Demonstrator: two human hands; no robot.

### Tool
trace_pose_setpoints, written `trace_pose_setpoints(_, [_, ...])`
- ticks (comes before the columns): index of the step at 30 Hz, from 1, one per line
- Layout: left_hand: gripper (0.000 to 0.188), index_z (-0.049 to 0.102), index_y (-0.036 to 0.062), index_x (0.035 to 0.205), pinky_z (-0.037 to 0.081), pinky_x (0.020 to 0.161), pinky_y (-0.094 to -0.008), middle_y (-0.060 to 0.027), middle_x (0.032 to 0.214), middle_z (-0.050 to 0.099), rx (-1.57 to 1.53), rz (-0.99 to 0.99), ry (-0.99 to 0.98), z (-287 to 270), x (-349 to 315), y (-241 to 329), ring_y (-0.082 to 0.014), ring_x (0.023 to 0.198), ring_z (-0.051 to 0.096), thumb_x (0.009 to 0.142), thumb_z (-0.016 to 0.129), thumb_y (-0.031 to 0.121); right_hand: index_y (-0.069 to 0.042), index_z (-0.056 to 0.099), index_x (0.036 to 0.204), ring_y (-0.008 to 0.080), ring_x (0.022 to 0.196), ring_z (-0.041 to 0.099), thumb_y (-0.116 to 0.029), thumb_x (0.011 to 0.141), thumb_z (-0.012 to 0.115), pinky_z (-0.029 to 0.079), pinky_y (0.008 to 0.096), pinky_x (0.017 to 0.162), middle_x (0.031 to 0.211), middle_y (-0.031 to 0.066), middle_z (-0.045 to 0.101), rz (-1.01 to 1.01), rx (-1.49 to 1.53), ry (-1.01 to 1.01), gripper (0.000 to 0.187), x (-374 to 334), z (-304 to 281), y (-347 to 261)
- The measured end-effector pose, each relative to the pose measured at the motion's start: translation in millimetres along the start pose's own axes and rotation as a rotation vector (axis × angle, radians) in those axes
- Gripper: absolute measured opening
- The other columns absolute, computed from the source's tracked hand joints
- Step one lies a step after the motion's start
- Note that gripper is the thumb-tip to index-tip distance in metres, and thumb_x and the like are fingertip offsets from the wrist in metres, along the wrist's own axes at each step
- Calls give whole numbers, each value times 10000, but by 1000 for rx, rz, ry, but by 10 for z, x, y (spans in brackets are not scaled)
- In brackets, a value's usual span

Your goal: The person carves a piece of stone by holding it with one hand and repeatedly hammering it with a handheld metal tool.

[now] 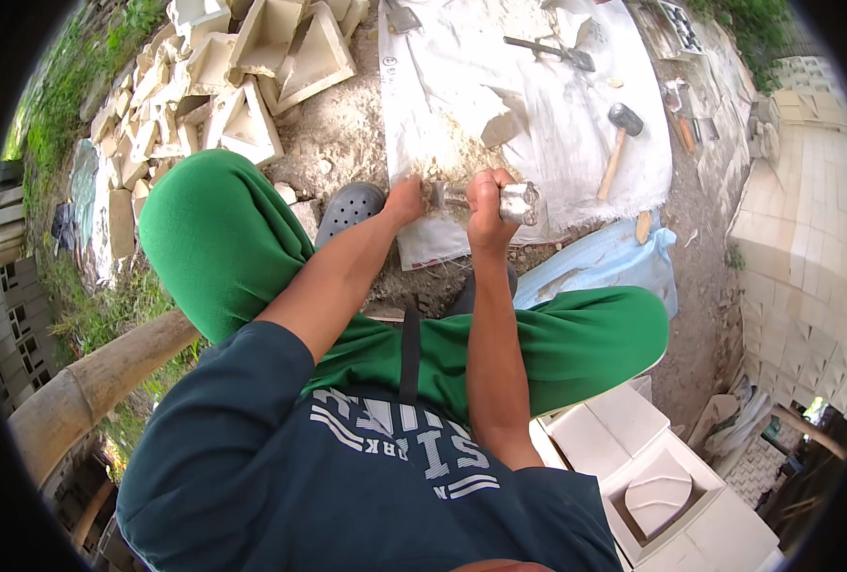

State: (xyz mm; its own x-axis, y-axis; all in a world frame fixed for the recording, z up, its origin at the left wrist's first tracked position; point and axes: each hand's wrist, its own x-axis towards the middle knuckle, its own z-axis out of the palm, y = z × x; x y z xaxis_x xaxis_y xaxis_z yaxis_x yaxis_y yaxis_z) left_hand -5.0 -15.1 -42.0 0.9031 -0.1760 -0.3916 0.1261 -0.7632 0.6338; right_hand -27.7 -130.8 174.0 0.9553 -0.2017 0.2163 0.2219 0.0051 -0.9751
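Both my hands are in front of my knees, over the near edge of a white woven sheet (576, 181). My right hand (488, 214) is a fist around a silver metal tool (519, 204), whose thick, battered round end sticks out to the right. Further left, my left hand (406, 200) closes on the tool's other end, and the grey metal shows between my two hands. The exact kind of tool is hidden by my fingers. Just beyond them, a cream-coloured stone block (488, 116) lies on the sheet among pale chips and dust.
A black-headed mallet (623, 119) and a hatchet-like tool (555, 53) lie on the sheet. Broken cream blocks (223, 76) are heaped at the far left. A blue plastic sack (604, 267) lies by my right knee. Cream box-shaped pieces (623, 419) stand at lower right, a bamboo pole (99, 377) at left.
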Motion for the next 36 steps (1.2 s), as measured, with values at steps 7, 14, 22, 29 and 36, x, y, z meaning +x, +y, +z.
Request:
trace_pose_setpoints(7, [294,568,-1,998,476,840,-433,-246,956,622,-55,-23,-9,10,-65,-100,-389,965,588,726,633,90,-89,312,630,84,468,290,-56,847,434,272,252,452,517,-3,328,17,171,13,250,36,36,-529])
trace_pose_setpoints(14, [253,602,18,964,481,817,-424,-213,930,642,-88,8,-14,39,-73,-27,-364,932,609,723,619,97,6,498,606,76,492,408,-124,805,529,310,257,455,528,-9,446,-4,-34,44,240,-30,-43,41])
trace_pose_setpoints(22, [254,602,16,974,474,827,-429,-235,939,636,-121,10,-9,80,18,-207,-379,940,602,724,611,59,-62,359,651,83,482,296,-63,859,435,276,255,464,532,10,357,-66,116,-60,222,-35,-31,-446])
trace_pose_setpoints(29, [273,608,37,982,475,808,-437,-222,918,638,-67,28,30,100,-38,-118,-371,916,609,716,607,101,-29,441,599,61,461,369,-96,808,539,278,258,427,506,-17,402,39,65,53,241,9,-25,18])
trace_pose_setpoints(36, [284,595,19,989,477,818,-437,-238,930,633,-113,47,33,73,-10,-196,-381,930,603,721,608,113,-94,306,625,84,460,265,-37,833,424,264,259,451,507,14,346,-58,143,-4,247,8,8,-503])
